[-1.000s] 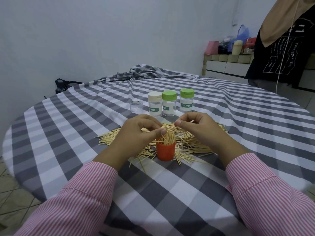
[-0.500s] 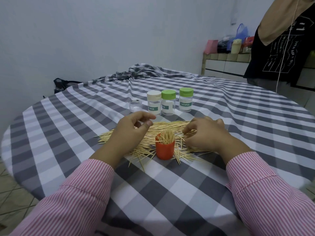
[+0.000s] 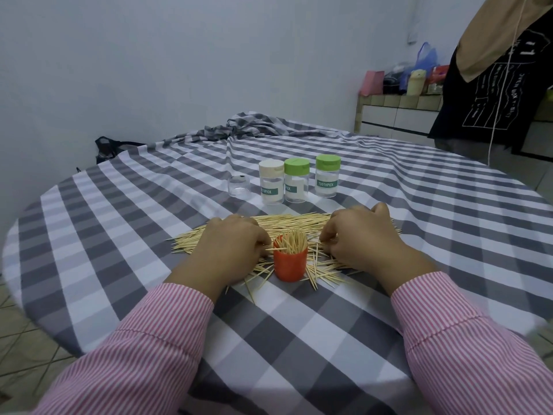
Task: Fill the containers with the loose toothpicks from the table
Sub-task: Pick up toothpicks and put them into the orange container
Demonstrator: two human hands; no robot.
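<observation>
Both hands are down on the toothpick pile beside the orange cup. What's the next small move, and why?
Probably pinch a small bunch with the right hand and lift it to the orange cup. Its fingers are already curled into the loose toothpicks, and the cup is open, with many toothpicks still on the table.

At mid-frame, both hands, the left hand [image 3: 232, 242] and right hand [image 3: 360, 235], press curled fingers into loose toothpicks [image 3: 296, 220] flanking an orange container [image 3: 289, 266] on the bench [image 3: 125, 235].

home | checked tablecloth [image 3: 389, 205] | tiled counter [image 3: 398, 100] with bags
</observation>
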